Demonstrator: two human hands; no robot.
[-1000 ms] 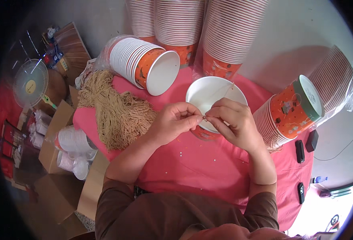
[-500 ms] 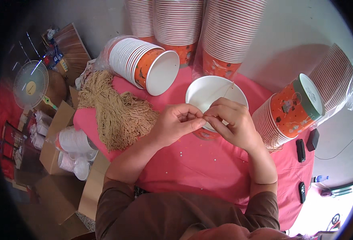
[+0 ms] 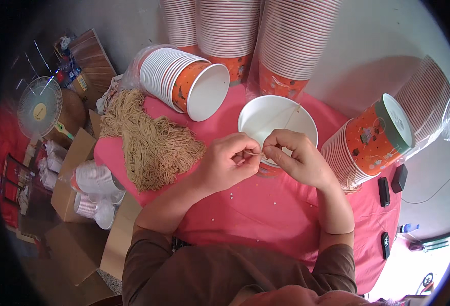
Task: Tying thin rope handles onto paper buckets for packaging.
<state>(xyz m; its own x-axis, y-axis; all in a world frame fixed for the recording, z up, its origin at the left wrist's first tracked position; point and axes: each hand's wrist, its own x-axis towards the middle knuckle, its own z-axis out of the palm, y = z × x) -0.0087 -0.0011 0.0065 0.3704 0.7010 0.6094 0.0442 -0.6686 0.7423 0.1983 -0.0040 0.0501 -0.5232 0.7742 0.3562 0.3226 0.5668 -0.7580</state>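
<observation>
A large white-lined paper bucket with an orange outside (image 3: 253, 115) stands upright in front of me, its mouth facing up. Over its near rim, my left hand (image 3: 232, 159) and my right hand (image 3: 296, 157) pinch a thin tan string (image 3: 254, 153) between their fingertips. A short bit of the string stretches across the small gap between the hands. Another length of string crosses the bucket's inside to its far rim, where a small knot or end (image 3: 298, 107) shows. My hands hide part of the near rim and wall.
A heap of tan strings (image 3: 151, 145) lies left on the pink cloth (image 3: 245, 209). Nested paper buckets lie sideways (image 3: 158, 76) behind it; tall stacks (image 3: 299, 41) rise at the back. An upside-down stack (image 3: 373, 135) stands right, near black objects (image 3: 383, 191). Cardboard boxes (image 3: 74, 250) sit lower left.
My hands have drawn slightly apart, so a bit of string now shows between them. The fingers of my right hand have curled in. The bucket has shifted very slightly right.
</observation>
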